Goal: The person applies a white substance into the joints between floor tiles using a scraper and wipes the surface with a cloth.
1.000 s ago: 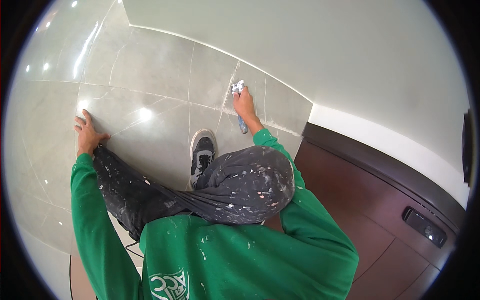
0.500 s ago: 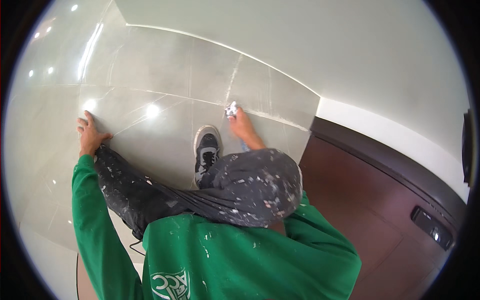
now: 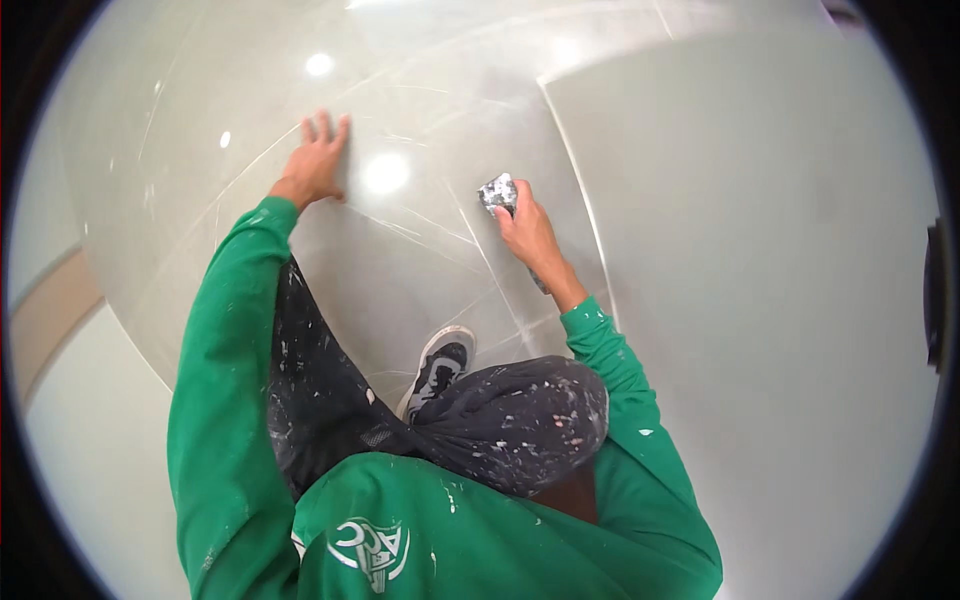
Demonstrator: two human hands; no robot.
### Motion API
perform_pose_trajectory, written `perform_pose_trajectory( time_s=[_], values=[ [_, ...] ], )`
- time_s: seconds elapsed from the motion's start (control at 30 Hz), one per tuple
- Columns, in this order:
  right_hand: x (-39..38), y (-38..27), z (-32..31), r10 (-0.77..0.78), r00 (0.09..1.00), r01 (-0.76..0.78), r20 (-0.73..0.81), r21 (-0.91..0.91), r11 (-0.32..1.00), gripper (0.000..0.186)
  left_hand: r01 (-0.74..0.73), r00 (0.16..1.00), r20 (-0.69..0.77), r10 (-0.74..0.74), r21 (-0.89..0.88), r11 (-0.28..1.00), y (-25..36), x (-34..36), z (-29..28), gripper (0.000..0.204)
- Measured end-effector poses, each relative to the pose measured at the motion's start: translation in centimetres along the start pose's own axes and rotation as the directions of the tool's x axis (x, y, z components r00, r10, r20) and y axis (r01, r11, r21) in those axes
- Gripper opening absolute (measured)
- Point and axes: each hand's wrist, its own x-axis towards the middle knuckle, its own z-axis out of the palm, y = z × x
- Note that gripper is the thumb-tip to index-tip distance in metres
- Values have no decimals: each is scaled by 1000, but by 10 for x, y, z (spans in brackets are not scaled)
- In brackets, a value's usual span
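My left hand (image 3: 315, 160) rests on the glossy grey tiled floor (image 3: 420, 270) with its fingers spread, holding nothing. To the right, my right hand (image 3: 530, 232) is closed around a small dark thing smeared with white (image 3: 498, 193), held low at the floor near the wall. Its kind is not clear; a dark piece also shows beside my wrist, perhaps part of the same thing. White streaks (image 3: 400, 228) and pale joint lines mark the tiles between my hands.
A pale wall (image 3: 740, 250) rises along the right, its base edge close to my right forearm. My bent knee (image 3: 560, 415) in paint-spattered dark trousers and one grey-black shoe (image 3: 440, 370) are below my hands. A tan strip (image 3: 60, 310) lies at far left.
My view has turned, and the dark door has left it. My right hand has left the whitish tile joint by the door and now reaches farther forward, still holding the thing. My left hand has moved forward too.
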Motion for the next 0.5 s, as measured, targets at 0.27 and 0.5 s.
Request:
perform_pose_trajectory(
  time_s=[0.27,0.5],
  values=[
    [161,-49,-16,-88,995,71,-45,-290,954,33,-36,998,59,33,62,997,37,52,-24,150],
    [259,-81,-15,-291,957,236,-26,-518,822,34,-26,1000,-13,26,13,1000,52,72,-23,148]
  ],
)
